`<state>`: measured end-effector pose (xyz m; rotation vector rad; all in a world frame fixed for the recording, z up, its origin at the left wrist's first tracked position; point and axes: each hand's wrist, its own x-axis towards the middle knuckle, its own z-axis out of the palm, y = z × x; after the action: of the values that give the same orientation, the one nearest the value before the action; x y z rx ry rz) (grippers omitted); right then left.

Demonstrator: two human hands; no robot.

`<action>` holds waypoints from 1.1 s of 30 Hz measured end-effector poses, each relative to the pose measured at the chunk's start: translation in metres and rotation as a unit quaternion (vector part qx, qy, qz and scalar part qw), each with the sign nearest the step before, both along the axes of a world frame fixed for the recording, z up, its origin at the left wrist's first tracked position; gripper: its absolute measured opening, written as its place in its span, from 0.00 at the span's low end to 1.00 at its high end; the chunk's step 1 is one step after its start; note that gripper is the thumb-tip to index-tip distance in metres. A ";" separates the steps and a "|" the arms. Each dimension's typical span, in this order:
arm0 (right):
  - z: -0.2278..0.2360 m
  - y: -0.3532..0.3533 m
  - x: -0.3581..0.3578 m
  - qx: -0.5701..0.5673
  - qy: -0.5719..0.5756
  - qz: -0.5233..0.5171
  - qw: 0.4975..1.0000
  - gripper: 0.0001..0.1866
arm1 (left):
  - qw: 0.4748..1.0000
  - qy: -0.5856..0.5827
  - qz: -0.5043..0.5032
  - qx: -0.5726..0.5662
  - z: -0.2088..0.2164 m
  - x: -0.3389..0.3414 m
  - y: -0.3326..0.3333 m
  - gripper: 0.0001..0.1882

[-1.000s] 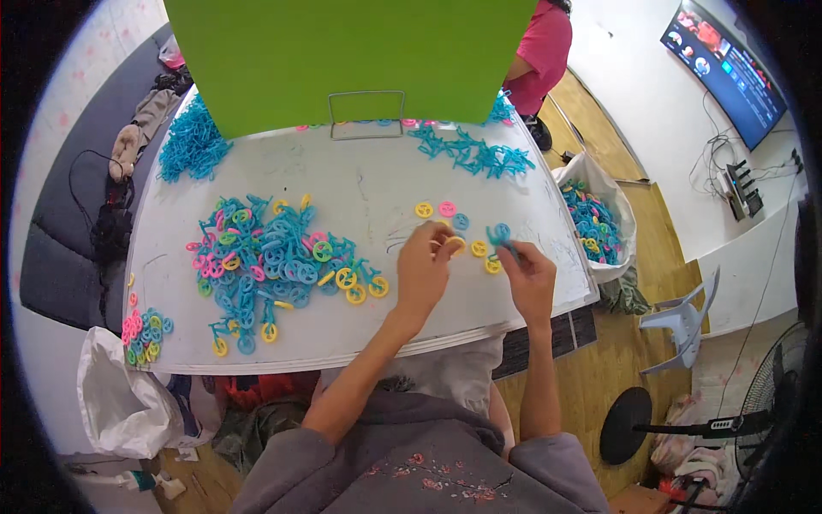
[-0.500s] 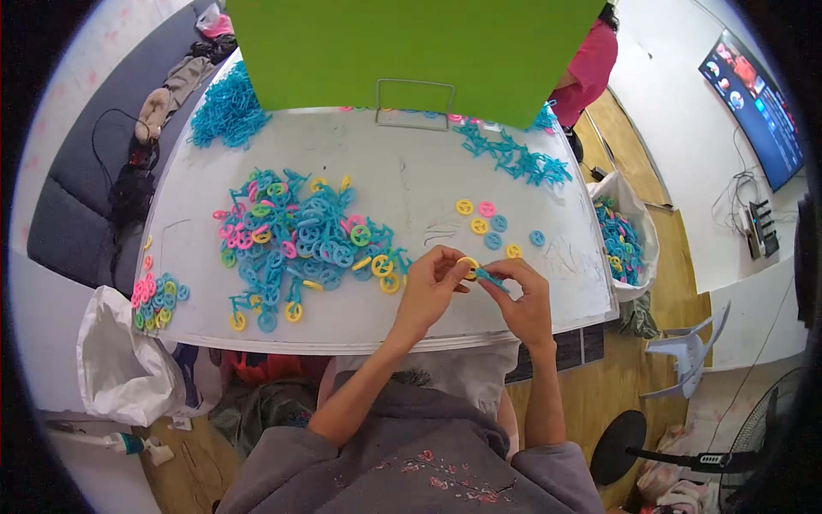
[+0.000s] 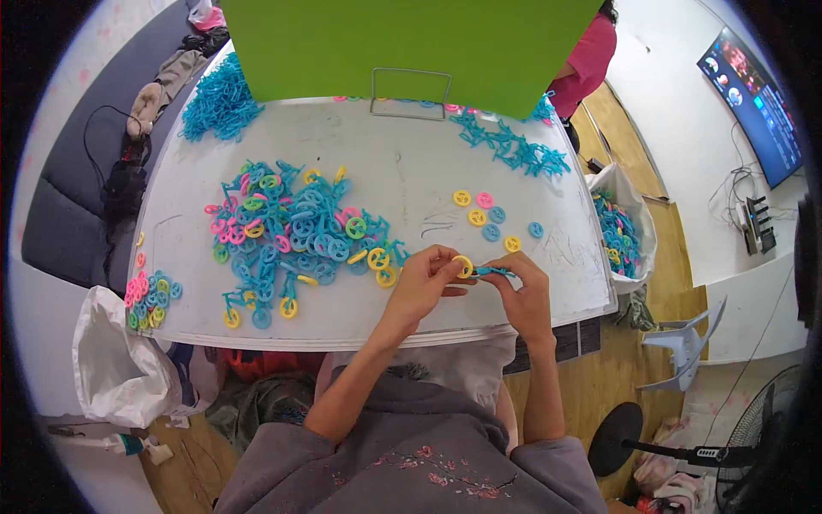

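Pinched in my left hand [image 3: 419, 287] is a small yellow plastic wheel [image 3: 464, 266], its ring facing up. My right hand [image 3: 526, 298] closes its thumb and fingers on a thin blue plastic frame piece [image 3: 494, 271]. The blue piece points toward the yellow wheel; whether they are joined I cannot make out. Both hands hover over the near part of the white table [image 3: 385, 321]. Just beyond them lie several loose wheels [image 3: 477, 218], yellow, pink and blue. To the left of my left hand spreads a large heap of blue pieces with coloured wheels [image 3: 295, 227].
Blue frame pieces form a pile [image 3: 218, 103] at the far left and a strip [image 3: 514, 147] at the far right. More wheels [image 3: 154, 295] sit at the left edge. A green panel [image 3: 411, 51] stands across the back. A filled white sack [image 3: 621, 227] stands at right.
The yellow wheel has turned so that its ring shows more fully, and the blue piece lies more level in my right fingers. The whole view has shifted slightly.
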<state>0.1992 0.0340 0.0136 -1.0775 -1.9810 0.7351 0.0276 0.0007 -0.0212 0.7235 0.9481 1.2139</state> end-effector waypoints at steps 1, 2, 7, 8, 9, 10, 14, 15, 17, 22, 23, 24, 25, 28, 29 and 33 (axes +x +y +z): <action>-0.001 -0.001 0.000 0.000 -0.001 -0.002 1.000 0.07 | 1.000 0.009 0.018 0.005 -0.003 0.001 0.001 0.11; -0.003 -0.002 -0.001 -0.016 0.005 0.000 1.000 0.06 | 0.999 0.018 0.035 0.009 -0.004 0.002 0.001 0.10; -0.009 -0.005 -0.004 -0.066 0.028 0.004 0.997 0.05 | 0.988 0.100 0.106 0.043 -0.001 0.010 -0.001 0.04; -0.012 -0.006 -0.004 -0.097 0.040 -0.001 0.995 0.04 | 0.980 0.130 0.133 0.073 -0.001 0.013 -0.001 0.03; -0.014 -0.006 -0.003 -0.128 0.051 -0.007 0.990 0.04 | 0.980 0.130 0.133 0.073 -0.001 0.017 -0.001 0.03; -0.015 -0.005 -0.003 -0.128 0.051 -0.006 0.990 0.04 | 0.971 0.147 0.163 0.096 -0.001 0.021 -0.002 0.02; -0.012 -0.005 -0.004 -0.189 0.109 0.013 0.976 0.05 | 0.958 0.189 0.184 0.113 0.000 0.021 -0.004 0.02; -0.009 -0.006 -0.004 -0.202 0.101 0.019 0.974 0.06 | 0.958 0.189 0.182 0.113 0.000 0.021 -0.004 0.02; -0.017 -0.002 0.000 -0.209 0.096 0.018 0.973 0.06 | 0.953 0.217 0.184 0.100 -0.001 0.021 -0.005 0.03; -0.016 -0.001 0.002 -0.206 0.071 0.018 0.976 0.07 | 0.952 0.209 0.184 0.126 -0.003 0.021 -0.003 0.01; -0.016 0.000 0.002 -0.216 0.061 0.005 0.975 0.06 | 0.949 0.217 0.186 0.130 -0.001 0.022 -0.003 0.01; -0.017 0.001 0.002 -0.226 0.052 -0.007 0.973 0.06 | 0.950 0.217 0.185 0.129 0.001 0.022 -0.003 0.01; -0.020 0.001 0.002 -0.226 0.052 -0.008 0.973 0.06 | 0.940 0.251 0.183 0.142 0.004 0.022 -0.004 0.01; -0.025 0.000 -0.003 -0.239 0.146 -0.016 0.960 0.07 | 0.938 0.242 0.188 0.162 0.004 0.026 -0.005 0.04; -0.026 -0.001 -0.004 -0.255 0.165 -0.025 0.953 0.08 | 0.946 0.199 0.195 0.168 0.004 0.028 -0.004 0.06; -0.025 -0.002 -0.009 -0.311 0.209 -0.031 0.927 0.11 | 0.949 0.179 0.193 0.171 0.003 0.023 -0.005 0.09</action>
<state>0.1904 0.0315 -0.0111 -1.1975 -1.3644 1.4835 0.0511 -0.0043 -0.0177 1.0942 1.2324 1.6532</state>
